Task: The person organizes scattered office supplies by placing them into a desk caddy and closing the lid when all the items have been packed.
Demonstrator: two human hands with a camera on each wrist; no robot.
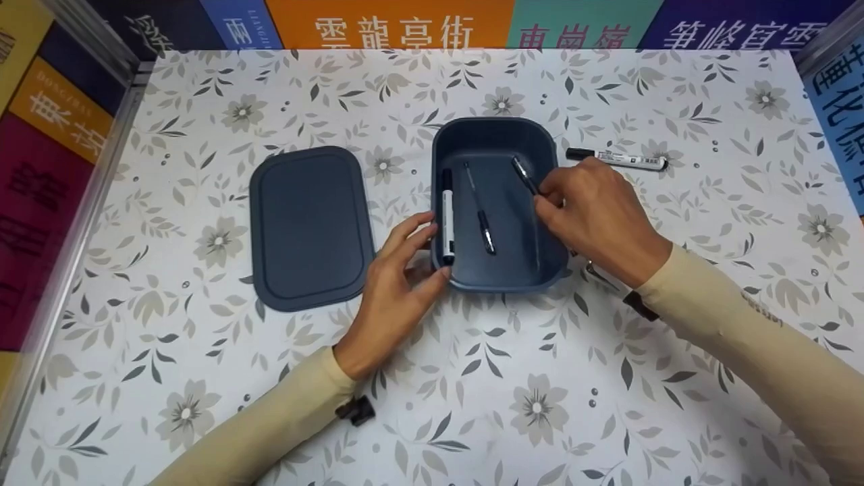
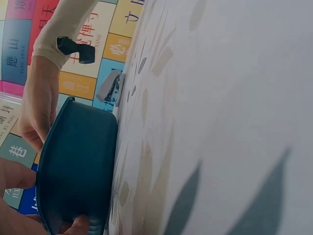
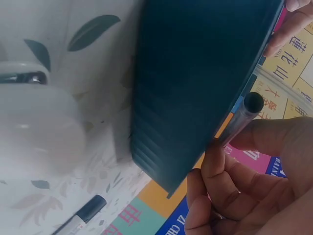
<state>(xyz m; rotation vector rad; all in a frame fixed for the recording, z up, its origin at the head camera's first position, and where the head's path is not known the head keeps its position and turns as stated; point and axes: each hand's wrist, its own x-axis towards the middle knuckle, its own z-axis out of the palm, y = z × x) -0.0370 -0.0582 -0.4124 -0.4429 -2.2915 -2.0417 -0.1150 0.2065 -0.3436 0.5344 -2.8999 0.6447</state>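
Observation:
A dark blue box [image 1: 496,283] stands open on the table. Inside lie a white marker with black ends [image 1: 448,216], along the left wall, and a gel pen [image 1: 481,216]. My right hand [image 1: 594,216] pinches another pen [image 1: 520,169] between thumb and fingers over the box's right rim. In the right wrist view, the dark end of that pen [image 3: 252,104] sticks out past the thumb. At the box's near left side, my left hand [image 1: 398,283] rests its fingers against the outer wall, thumb at the rim [image 2: 37,196].
Left of the box lies its dark blue lid [image 1: 310,229], flat. A black-capped marker [image 1: 621,159] lies to the right of the box. Partly hidden under my right wrist is a stapler [image 1: 601,275], also seen in the left wrist view. Printed panels [image 1: 398,23] border the flowered table.

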